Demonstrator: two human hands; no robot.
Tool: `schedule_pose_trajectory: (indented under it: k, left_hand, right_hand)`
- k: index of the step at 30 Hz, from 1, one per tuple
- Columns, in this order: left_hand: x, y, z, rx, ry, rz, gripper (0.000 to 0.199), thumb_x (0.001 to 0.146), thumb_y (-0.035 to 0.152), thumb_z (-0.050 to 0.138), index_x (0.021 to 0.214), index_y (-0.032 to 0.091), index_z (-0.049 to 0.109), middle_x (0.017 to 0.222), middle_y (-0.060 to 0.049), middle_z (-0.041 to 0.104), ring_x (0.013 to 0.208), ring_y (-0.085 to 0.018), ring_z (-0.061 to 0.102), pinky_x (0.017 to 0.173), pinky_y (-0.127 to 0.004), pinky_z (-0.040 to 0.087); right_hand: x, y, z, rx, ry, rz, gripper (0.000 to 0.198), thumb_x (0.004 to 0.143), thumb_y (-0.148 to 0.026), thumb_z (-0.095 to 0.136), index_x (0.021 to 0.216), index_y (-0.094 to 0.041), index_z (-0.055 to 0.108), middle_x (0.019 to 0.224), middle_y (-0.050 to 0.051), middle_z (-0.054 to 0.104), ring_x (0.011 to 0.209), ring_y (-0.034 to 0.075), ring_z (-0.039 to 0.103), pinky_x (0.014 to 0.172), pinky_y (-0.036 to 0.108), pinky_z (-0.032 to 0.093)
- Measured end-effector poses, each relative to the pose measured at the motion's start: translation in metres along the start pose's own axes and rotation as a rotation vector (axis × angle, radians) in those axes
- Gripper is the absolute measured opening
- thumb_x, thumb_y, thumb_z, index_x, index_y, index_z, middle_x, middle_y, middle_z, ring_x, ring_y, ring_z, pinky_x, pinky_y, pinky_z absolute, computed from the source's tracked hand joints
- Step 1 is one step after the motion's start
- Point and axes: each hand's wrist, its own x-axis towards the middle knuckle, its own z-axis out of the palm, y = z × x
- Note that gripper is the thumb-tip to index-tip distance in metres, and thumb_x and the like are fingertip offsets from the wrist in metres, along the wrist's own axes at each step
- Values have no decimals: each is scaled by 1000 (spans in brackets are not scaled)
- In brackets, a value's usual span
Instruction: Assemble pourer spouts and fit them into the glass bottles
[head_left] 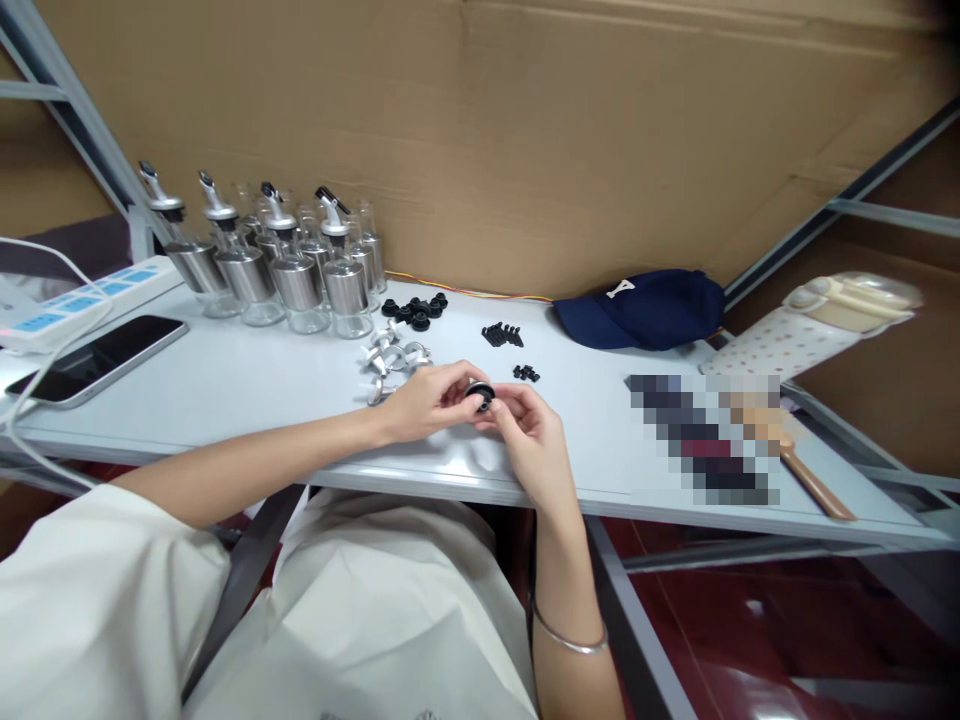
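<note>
Above the front edge of the table, my left hand (431, 402) and my right hand (536, 435) meet around a small bottle pourer top (481, 393). Its black, round stopper side shows, with a pale rim. Both hands pinch it between thumb and fingers, which partly hide it. Beside my left hand lie several silver pourer tops (390, 355). Behind them is a cluster of black rubber stoppers (416, 311). Small black flap-like pieces (502, 334) and tiny black parts (526, 373) lie beyond my right hand.
At the back left stand several glass-and-steel bottles (298, 290), the front ones with pourers on. A phone (101, 360) and a power strip (82, 300) with a white cable lie left. To the right are a navy cap (645, 310), a dotted tumbler (795, 330) and a brown handle (817, 485).
</note>
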Motion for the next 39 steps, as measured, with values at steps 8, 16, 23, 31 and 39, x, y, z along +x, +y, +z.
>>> schedule_pose_trajectory:
  k: [8, 16, 23, 31, 39]
  left_hand:
    - [-1, -6, 2, 50, 62, 150, 28, 83, 22, 53, 110, 19, 51, 96, -5, 53, 81, -14, 54, 67, -25, 50]
    - [0, -3, 2, 58, 83, 264, 34, 79, 13, 54, 112, 21, 53, 99, -5, 48, 88, -15, 53, 77, -29, 52]
    - [-2, -1, 3, 166, 1, 298, 34, 73, 9, 50, 106, 17, 44, 94, -5, 49, 88, -17, 52, 79, -31, 48]
    - [4, 13, -27, 698, -110, 539, 12, 77, 8, 44, 85, 17, 48, 89, -8, 58, 79, -18, 54, 72, -31, 43]
    - [20, 4, -120, 904, 612, 64, 26, 73, 6, 46, 96, 18, 47, 104, -10, 53, 104, -25, 50, 91, -42, 41]
  right_hand:
    - [1, 1, -4, -35, 74, -75, 22, 77, -33, 65, 94, -19, 62, 102, 7, 69, 96, 20, 64, 85, 35, 53]
    - [-2, -1, -1, -32, -41, -98, 34, 72, -30, 69, 103, -23, 55, 101, 4, 66, 95, 19, 63, 83, 32, 51]
    - [-3, 0, -1, -41, 12, -41, 27, 69, -29, 70, 86, -22, 51, 84, 1, 64, 77, 15, 62, 74, 30, 50]
    - [-3, 1, -3, -133, -36, -119, 15, 76, -26, 62, 88, -22, 53, 86, 1, 61, 78, 14, 60, 74, 27, 47]
    - [0, 4, -5, -190, 4, -80, 26, 80, -38, 57, 98, -20, 62, 99, 8, 64, 87, 21, 63, 82, 35, 48]
